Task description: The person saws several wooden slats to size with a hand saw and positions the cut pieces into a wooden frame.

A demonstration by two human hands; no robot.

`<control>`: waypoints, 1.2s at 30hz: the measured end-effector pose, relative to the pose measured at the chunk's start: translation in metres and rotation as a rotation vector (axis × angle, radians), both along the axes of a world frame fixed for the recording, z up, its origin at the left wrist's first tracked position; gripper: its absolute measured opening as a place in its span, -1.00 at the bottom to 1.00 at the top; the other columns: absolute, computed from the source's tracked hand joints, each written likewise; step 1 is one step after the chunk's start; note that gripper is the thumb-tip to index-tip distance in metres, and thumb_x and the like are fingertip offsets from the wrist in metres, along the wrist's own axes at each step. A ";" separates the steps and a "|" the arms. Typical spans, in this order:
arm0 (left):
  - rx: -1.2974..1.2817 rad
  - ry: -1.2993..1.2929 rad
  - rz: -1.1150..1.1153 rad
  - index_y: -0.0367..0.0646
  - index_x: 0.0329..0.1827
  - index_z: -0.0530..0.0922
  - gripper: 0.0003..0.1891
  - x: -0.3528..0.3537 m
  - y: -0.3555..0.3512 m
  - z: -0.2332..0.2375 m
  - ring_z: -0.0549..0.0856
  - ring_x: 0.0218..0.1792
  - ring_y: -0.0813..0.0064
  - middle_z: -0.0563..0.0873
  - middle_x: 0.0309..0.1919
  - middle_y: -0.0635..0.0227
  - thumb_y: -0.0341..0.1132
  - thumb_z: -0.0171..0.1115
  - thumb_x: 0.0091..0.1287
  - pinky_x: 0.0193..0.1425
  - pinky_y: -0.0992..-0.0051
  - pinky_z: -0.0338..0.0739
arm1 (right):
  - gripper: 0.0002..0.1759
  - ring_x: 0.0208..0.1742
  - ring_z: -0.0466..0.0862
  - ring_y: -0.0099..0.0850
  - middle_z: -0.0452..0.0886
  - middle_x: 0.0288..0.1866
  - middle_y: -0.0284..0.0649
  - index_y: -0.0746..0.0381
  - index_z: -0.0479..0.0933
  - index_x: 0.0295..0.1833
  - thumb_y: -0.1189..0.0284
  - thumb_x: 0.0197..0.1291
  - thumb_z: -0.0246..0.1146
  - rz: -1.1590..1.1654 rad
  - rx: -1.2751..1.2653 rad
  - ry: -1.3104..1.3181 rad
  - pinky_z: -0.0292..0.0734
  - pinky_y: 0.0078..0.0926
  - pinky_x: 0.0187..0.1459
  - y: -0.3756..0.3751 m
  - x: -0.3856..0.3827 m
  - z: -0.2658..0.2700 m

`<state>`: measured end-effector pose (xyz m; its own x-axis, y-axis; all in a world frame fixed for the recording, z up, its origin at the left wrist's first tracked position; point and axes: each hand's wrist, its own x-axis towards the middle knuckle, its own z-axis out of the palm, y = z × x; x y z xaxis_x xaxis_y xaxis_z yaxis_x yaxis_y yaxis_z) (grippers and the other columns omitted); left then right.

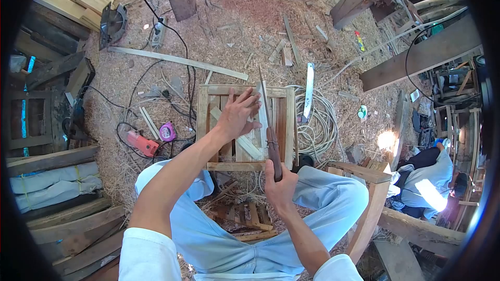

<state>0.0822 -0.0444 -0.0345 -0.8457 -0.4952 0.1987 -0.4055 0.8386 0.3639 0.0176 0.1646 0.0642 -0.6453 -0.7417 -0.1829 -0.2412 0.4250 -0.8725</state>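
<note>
My right hand [281, 182] is wrapped round the brown wooden handle of a long, narrow blade [264, 93], which points away from me. My left hand [239, 114] has its fingers spread over a small slatted wooden stool [203, 119] between my knees. A pale wood strip [263, 112] stands beside the blade, close to the left fingertips and thumb. Another light strip [248, 147] lies slantwise across the stool's top, below that hand.
Left of the stool are a pink tape measure [167, 131] and a red power tool [141, 143]. A coiled hose [325, 125] lies to the right, near a shiny flat blade [309, 91]. Another person [429, 177] sits at far right. Timber [422, 54] borders the shavings-covered floor.
</note>
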 end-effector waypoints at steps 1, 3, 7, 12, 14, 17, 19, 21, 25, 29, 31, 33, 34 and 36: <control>0.000 0.014 0.002 -0.11 0.08 0.66 -0.37 -0.001 0.001 0.000 0.26 0.50 0.28 0.50 0.32 0.37 0.10 0.45 0.00 0.51 -0.21 0.00 | -0.50 -0.61 0.19 -0.65 0.21 -0.73 -0.38 0.40 0.46 -0.47 0.18 0.37 0.22 0.007 0.004 0.020 0.10 -0.45 -0.60 -0.001 -0.001 0.000; 0.020 -0.025 -0.010 -0.09 0.15 0.63 -0.35 0.000 0.001 0.002 0.25 0.51 0.27 0.47 0.34 0.37 0.09 0.44 0.03 0.50 -0.22 0.01 | -0.49 -0.62 0.20 -0.63 0.20 -0.73 -0.35 0.40 0.45 -0.49 0.17 0.36 0.23 -0.002 0.004 0.051 0.12 -0.44 -0.59 -0.015 -0.009 0.001; 0.031 -0.048 -0.012 -0.05 0.19 0.60 -0.38 0.001 0.000 0.000 0.24 0.51 0.24 0.44 0.37 0.37 0.03 0.43 0.07 0.49 -0.26 0.04 | -0.47 -0.66 0.28 -0.53 0.27 -0.76 -0.21 0.42 0.49 -0.50 0.15 0.34 0.22 0.025 0.017 0.148 0.21 -0.36 -0.57 -0.072 -0.032 -0.003; 0.021 -0.094 0.028 -0.11 0.16 0.61 -0.42 -0.003 0.002 0.007 0.20 0.54 0.28 0.46 0.36 0.32 -0.25 0.37 -0.04 0.52 -0.24 -0.01 | -0.46 -0.66 0.46 -0.43 0.43 -0.73 -0.07 0.43 0.56 -0.45 0.12 0.35 0.20 0.011 -0.042 0.167 0.33 -0.22 -0.51 -0.110 -0.033 -0.023; 0.001 -0.101 0.031 -0.12 0.14 0.61 -0.42 0.000 0.006 0.006 0.20 0.54 0.28 0.44 0.37 0.30 -0.28 0.35 -0.07 0.52 -0.24 -0.01 | -0.46 -0.66 0.43 -0.45 0.40 -0.73 -0.11 0.43 0.55 -0.46 0.13 0.36 0.20 0.017 -0.056 0.123 0.32 -0.25 -0.52 -0.099 -0.029 -0.032; -0.007 -0.125 0.002 -0.12 0.15 0.62 -0.43 0.003 0.006 0.013 0.20 0.53 0.28 0.43 0.38 0.34 -0.18 0.38 0.00 0.51 -0.26 -0.02 | -0.48 -0.68 0.38 -0.46 0.36 -0.74 -0.14 0.43 0.53 -0.47 0.17 0.36 0.21 0.017 -0.090 0.102 0.30 -0.31 -0.54 -0.079 -0.023 -0.033; -0.005 -0.128 0.015 -0.07 0.25 0.56 -0.31 0.000 0.001 0.010 0.23 0.51 0.27 0.39 0.42 0.40 0.14 0.34 0.11 0.47 -0.29 0.04 | -0.52 -0.69 0.31 -0.50 0.31 -0.76 -0.17 0.43 0.50 -0.48 0.22 0.35 0.22 0.022 -0.085 0.124 0.27 -0.35 -0.56 -0.055 -0.016 -0.036; -0.023 -0.113 0.017 -0.08 0.25 0.56 -0.29 -0.003 0.003 0.008 0.22 0.51 0.27 0.39 0.41 0.40 0.17 0.32 0.11 0.47 -0.29 0.04 | -0.52 -0.67 0.27 -0.56 0.26 -0.76 -0.21 0.43 0.48 -0.49 0.24 0.35 0.22 0.006 -0.056 0.064 0.24 -0.38 -0.58 -0.021 -0.008 -0.038; -0.028 -0.090 0.001 -0.09 0.27 0.54 -0.29 0.000 0.005 0.004 0.20 0.52 0.29 0.40 0.41 0.39 0.18 0.31 0.13 0.48 -0.29 0.03 | -0.54 -0.66 0.27 -0.59 0.22 -0.75 -0.21 0.41 0.49 -0.48 0.25 0.35 0.21 -0.013 0.026 0.054 0.23 -0.39 -0.58 0.015 0.005 -0.018; -0.024 -0.121 -0.009 -0.09 0.27 0.55 -0.29 0.001 0.004 0.002 0.21 0.52 0.28 0.40 0.41 0.38 0.16 0.32 0.12 0.47 -0.29 0.04 | -0.53 -0.72 0.31 -0.46 0.26 -0.77 -0.16 0.40 0.49 -0.48 0.23 0.35 0.21 0.035 -0.059 0.145 0.25 -0.35 -0.58 -0.029 -0.014 -0.024; -0.046 -0.100 0.004 -0.09 0.25 0.56 -0.31 0.001 0.003 -0.001 0.23 0.52 0.27 0.42 0.40 0.37 0.15 0.34 0.12 0.48 -0.29 0.02 | -0.53 -0.74 0.33 -0.41 0.27 -0.77 -0.14 0.40 0.49 -0.49 0.22 0.35 0.21 0.060 -0.055 0.180 0.27 -0.33 -0.58 -0.064 -0.026 -0.026; -0.035 -0.111 0.013 -0.09 0.25 0.56 -0.31 -0.001 -0.001 0.002 0.23 0.52 0.26 0.42 0.40 0.37 0.14 0.34 0.12 0.48 -0.29 0.00 | -0.52 -0.75 0.37 -0.31 0.29 -0.77 -0.12 0.39 0.50 -0.49 0.21 0.35 0.20 0.059 -0.043 0.148 0.29 -0.28 -0.57 -0.086 -0.030 -0.024; -0.013 -0.124 0.025 -0.09 0.25 0.56 -0.31 -0.002 0.001 0.005 0.23 0.52 0.26 0.42 0.40 0.36 0.14 0.34 0.12 0.49 -0.30 -0.01 | -0.52 -0.75 0.37 -0.31 0.29 -0.77 -0.12 0.39 0.50 -0.49 0.21 0.35 0.20 0.053 -0.037 0.149 0.29 -0.28 -0.57 -0.079 -0.030 -0.029; 0.011 -0.131 0.016 -0.10 0.24 0.56 -0.33 -0.004 0.004 0.012 0.23 0.52 0.26 0.41 0.41 0.37 0.13 0.34 0.13 0.49 -0.30 -0.02 | -0.54 -0.75 0.39 -0.32 0.32 -0.76 -0.11 0.38 0.51 -0.47 0.21 0.35 0.21 0.076 -0.062 0.164 0.30 -0.26 -0.57 -0.049 -0.024 -0.042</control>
